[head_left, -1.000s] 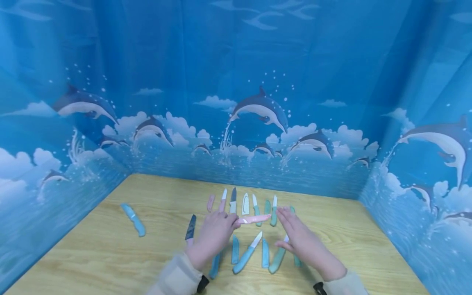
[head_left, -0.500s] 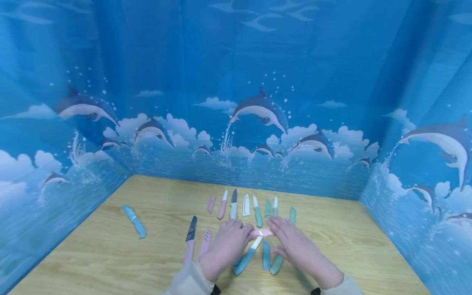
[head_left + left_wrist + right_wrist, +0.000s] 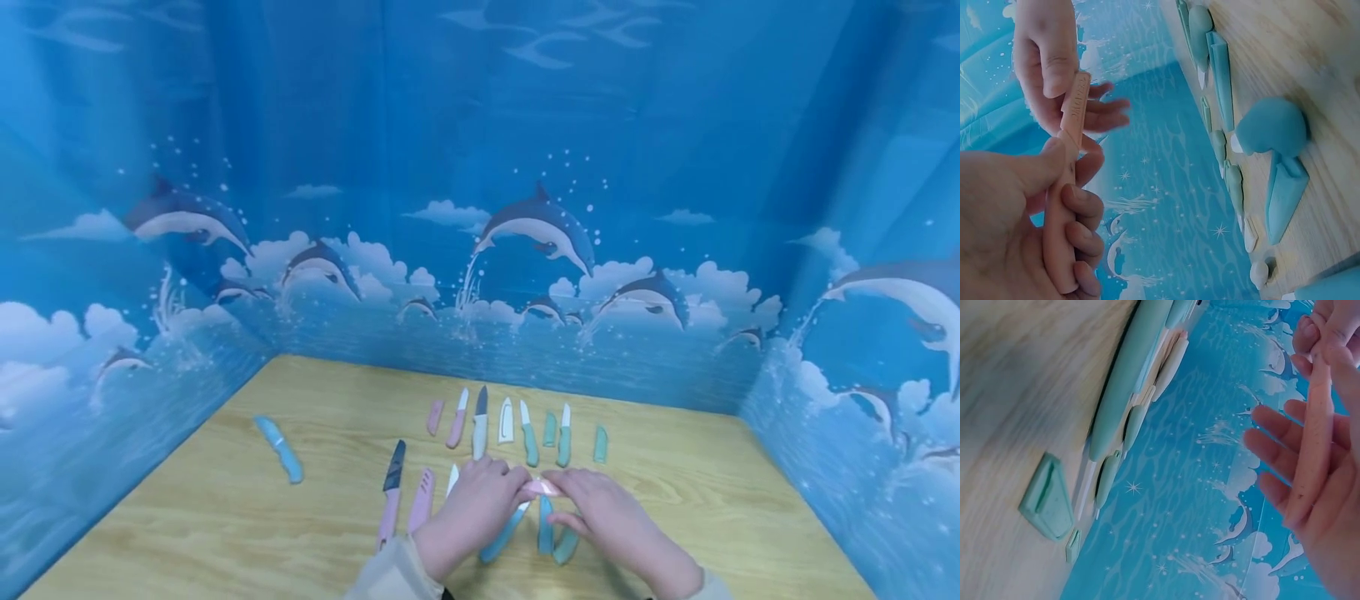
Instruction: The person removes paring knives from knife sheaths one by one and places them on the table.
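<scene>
My left hand [image 3: 480, 500] grips the pink handle of a small knife [image 3: 1059, 244], its fingers curled round it in the left wrist view. A pink sheath [image 3: 1075, 109] with raised lettering covers the blade end. Along the sheath lies my right hand [image 3: 611, 517], palm and mostly straight fingers against it, spread in the right wrist view. Both hands meet above the near row. Partly under them are a blue-handled knife [image 3: 504, 540], a blue sheath [image 3: 545, 529] and a green-handled knife [image 3: 566, 546].
A far row holds pink, white and green knives, with a pink sheath [image 3: 435, 417], a white sheath [image 3: 506, 421] and a green sheath [image 3: 601, 444]. Left of my hands lie a dark-bladed knife [image 3: 392, 492] and a pink slotted sheath [image 3: 422, 500]. A blue knife [image 3: 279, 450] lies far left.
Both hands have moved toward me and closer together, with the pink knife and sheath between them. Less of the pink shows in the head view now.
</scene>
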### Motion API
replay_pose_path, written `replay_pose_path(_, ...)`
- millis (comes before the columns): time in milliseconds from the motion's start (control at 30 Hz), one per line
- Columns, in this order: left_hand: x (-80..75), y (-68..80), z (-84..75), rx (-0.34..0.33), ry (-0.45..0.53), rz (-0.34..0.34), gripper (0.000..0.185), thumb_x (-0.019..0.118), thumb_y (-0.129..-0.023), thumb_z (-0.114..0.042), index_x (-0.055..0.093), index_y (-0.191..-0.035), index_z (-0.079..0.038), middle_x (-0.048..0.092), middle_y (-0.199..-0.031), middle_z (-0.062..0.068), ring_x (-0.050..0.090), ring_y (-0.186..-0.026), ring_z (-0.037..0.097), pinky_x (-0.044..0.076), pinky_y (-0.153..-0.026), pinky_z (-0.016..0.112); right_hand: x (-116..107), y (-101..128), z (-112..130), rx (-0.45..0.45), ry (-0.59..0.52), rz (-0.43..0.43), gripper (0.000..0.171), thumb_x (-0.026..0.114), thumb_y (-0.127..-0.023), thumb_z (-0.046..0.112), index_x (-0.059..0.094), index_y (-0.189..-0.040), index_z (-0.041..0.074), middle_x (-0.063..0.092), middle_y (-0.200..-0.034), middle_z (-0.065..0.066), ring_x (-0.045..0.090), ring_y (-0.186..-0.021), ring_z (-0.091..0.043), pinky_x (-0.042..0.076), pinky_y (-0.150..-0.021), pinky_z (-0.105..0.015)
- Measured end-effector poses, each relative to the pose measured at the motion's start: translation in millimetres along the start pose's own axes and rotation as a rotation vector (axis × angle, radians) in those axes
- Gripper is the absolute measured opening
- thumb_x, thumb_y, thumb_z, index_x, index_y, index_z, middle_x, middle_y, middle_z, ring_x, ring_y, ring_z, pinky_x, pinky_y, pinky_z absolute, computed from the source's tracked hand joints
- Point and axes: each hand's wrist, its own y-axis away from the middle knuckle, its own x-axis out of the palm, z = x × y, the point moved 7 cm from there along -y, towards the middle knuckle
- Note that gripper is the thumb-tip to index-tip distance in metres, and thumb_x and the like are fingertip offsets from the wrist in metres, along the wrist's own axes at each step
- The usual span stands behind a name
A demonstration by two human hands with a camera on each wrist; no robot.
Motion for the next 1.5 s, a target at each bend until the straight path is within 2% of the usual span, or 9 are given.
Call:
replay_pose_path(167, 1.2, 0.2, -4.1, 0.012, -0.005, -0.019, 0.029, 0.046, -0.098, -0.045, 0.066, -0.106, -0.025, 0.065, -0.091, -0.008, 0.055, -0.084, 0.009, 0.041, -0.073, 0.024, -3.7, 3.7, -0.9, -0.036, 0.008, -0.072, 0.037, 0.067, -0.088, 0.033, 0.062, -0.118, 0.013, 0.067, -0.097, 0.007, 0.062, -0.087, -0.009, 0.054, -0.078, -0.036)
replay_pose_path(433, -1.3, 3.4, -6.7, 0.038, 0.021, -0.005, 0.031, 0.045, -0.098, -0.045, 0.066, -0.109, -0.024, 0.067, -0.097, -0.008, 0.055, -0.086, 0.009, 0.044, -0.077, 0.026, -9.1, 5.0, 0.1, -0.085, 0.013, -0.188, 0.019, 0.062, -0.094, 0.025, 0.065, -0.108, 0.014, 0.065, -0.090, 0.009, 0.061, -0.080, -0.006, 0.053, -0.073, -0.030)
replay_pose_path(733, 1.3, 2.2, -5.5, 0.073, -0.004, -0.011, 0.026, 0.048, -0.098, -0.041, 0.066, -0.110, -0.025, 0.065, -0.093, -0.008, 0.053, -0.084, 0.008, 0.044, -0.078, 0.026, -11.6, 2.5, -0.6, -0.110, -0.049, -0.192, 0.016, 0.062, -0.094, 0.023, 0.066, -0.105, 0.013, 0.066, -0.087, 0.008, 0.062, -0.078, -0.006, 0.054, -0.073, -0.028)
replay_pose_path(1033, 1.3, 2.2, -6.5, 0.002, 0.056, -0.003, 0.028, 0.046, -0.098, -0.044, 0.066, -0.108, -0.026, 0.067, -0.097, -0.008, 0.056, -0.089, 0.010, 0.046, -0.088, 0.038, -12.9, 1.4, -2.0, -0.080, -0.068, -0.159, 0.016, 0.063, -0.093, 0.023, 0.067, -0.104, 0.012, 0.069, -0.088, 0.007, 0.065, -0.080, -0.008, 0.055, -0.075, -0.031)
replay_pose_path(1200, 3.6, 2.3, -5.3, -0.032, 0.085, 0.017, 0.026, 0.049, -0.097, -0.042, 0.066, -0.108, -0.026, 0.068, -0.098, -0.008, 0.056, -0.087, 0.009, 0.046, -0.084, 0.034, -11.0, 0.6, -2.6, -0.053, -0.088, -0.137, 0.015, 0.061, -0.095, 0.023, 0.067, -0.104, 0.013, 0.069, -0.088, 0.007, 0.065, -0.080, -0.007, 0.055, -0.075, -0.030)
replay_pose_path(1500, 3.9, 2.4, -4.7, -0.023, 0.089, 0.036, 0.026, 0.050, -0.097, -0.042, 0.066, -0.111, -0.027, 0.068, -0.098, -0.008, 0.054, -0.086, 0.008, 0.045, -0.083, 0.033, -10.7, 2.3, -4.4, -0.087, -0.125, -0.139, 0.016, 0.064, -0.093, 0.021, 0.068, -0.104, 0.012, 0.070, -0.089, 0.006, 0.065, -0.080, -0.007, 0.055, -0.073, -0.027)
